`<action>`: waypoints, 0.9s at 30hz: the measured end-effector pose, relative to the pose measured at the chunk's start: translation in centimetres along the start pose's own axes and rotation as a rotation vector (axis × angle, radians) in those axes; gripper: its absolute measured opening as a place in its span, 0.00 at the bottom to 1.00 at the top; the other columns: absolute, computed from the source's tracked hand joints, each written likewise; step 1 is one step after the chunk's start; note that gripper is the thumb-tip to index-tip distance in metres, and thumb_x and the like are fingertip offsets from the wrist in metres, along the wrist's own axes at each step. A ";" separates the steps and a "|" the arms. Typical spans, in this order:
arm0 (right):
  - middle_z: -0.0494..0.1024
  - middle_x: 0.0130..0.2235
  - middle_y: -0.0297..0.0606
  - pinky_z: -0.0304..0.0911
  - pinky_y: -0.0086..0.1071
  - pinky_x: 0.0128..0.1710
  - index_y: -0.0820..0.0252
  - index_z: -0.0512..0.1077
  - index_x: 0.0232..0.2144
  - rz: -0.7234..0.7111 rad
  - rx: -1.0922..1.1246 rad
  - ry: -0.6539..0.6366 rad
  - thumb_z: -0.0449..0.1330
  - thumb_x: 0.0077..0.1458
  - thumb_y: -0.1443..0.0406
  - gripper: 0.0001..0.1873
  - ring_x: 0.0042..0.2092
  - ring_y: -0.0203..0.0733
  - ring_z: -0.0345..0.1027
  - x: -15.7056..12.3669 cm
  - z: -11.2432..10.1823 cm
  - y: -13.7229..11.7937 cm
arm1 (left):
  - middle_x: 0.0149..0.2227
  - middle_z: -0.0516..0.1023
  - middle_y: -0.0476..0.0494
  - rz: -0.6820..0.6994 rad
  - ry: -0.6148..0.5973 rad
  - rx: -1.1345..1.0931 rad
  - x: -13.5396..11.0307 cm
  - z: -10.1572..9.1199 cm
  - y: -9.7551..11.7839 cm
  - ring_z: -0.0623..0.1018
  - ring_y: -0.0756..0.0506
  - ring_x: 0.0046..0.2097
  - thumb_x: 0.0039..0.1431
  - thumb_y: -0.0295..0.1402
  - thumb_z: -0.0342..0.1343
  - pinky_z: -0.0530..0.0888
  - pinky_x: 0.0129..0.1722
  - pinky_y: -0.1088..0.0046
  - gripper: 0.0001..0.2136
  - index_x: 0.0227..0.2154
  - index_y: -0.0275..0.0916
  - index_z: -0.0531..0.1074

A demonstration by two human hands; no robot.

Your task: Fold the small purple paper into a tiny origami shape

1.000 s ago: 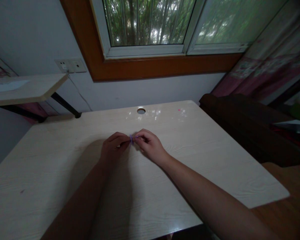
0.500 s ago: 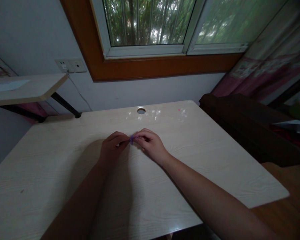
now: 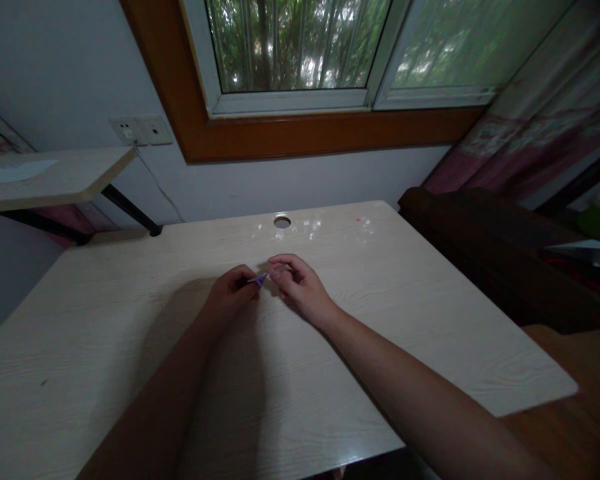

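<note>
Between my hands, over the middle of the desk (image 3: 380, 293), is a small purple folded piece (image 3: 261, 279) that looks like paper, with pointed ends. My left hand (image 3: 231, 288) pinches it between thumb and fingers from the left. On the other side, my right hand (image 3: 300, 283) has its thumb and fingertips closed at the piece's right tip. The part under the fingers is hidden, and the piece is too small to tell its exact shape.
A raised shelf (image 3: 55, 180) on black legs stands at the desk's back left. Near the back edge is a round cable hole (image 3: 283, 222), with a small pink spot (image 3: 359, 220) to its right. Dark furniture (image 3: 480, 253) is beyond the right edge.
The purple piece has turned from roughly upright to slanted and shows more of its surface. My left hand has shifted slightly right and changed its grip; my right hand has barely moved.
</note>
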State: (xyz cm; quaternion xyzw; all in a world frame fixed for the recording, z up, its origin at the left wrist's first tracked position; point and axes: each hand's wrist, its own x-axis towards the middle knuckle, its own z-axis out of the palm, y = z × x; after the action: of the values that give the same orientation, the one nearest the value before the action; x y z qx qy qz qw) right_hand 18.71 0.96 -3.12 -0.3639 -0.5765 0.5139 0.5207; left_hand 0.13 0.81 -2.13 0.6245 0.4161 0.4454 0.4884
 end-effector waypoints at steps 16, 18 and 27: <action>0.75 0.37 0.38 0.65 0.33 0.39 0.58 0.75 0.31 -0.256 -0.313 -0.089 0.63 0.57 0.65 0.03 0.39 0.39 0.70 0.1 -0.4 -0.2 | 0.23 0.69 0.53 0.000 -0.093 0.329 0.2 0.1 -0.9 0.67 0.50 0.27 0.53 0.32 0.58 0.63 0.28 0.76 0.05 0.24 0.38 0.70; 0.74 0.35 0.37 0.63 0.32 0.37 0.59 0.74 0.30 -0.220 -0.302 -0.049 0.61 0.57 0.66 0.04 0.38 0.38 0.69 0.2 -0.4 -0.2 | 0.24 0.70 0.52 -0.011 -0.094 0.259 0.2 -0.1 -0.9 0.69 0.50 0.28 0.54 0.33 0.59 0.64 0.29 0.75 0.05 0.26 0.38 0.71; 0.76 0.31 0.36 0.62 0.31 0.34 0.58 0.72 0.33 0.073 -0.013 -0.091 0.63 0.54 0.59 0.08 0.34 0.38 0.68 0.4 -0.2 0.7 | 0.26 0.71 0.52 -0.081 -0.054 0.074 0.2 -0.6 -0.3 0.70 0.49 0.31 0.55 0.34 0.59 0.64 0.32 0.75 0.06 0.29 0.38 0.71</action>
State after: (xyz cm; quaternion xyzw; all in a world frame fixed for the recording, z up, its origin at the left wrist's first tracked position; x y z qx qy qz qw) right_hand 18.78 1.54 -3.77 -0.3642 -0.5894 0.5448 0.4725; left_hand -0.44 1.18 -2.36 0.6364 0.4440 0.3925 0.4937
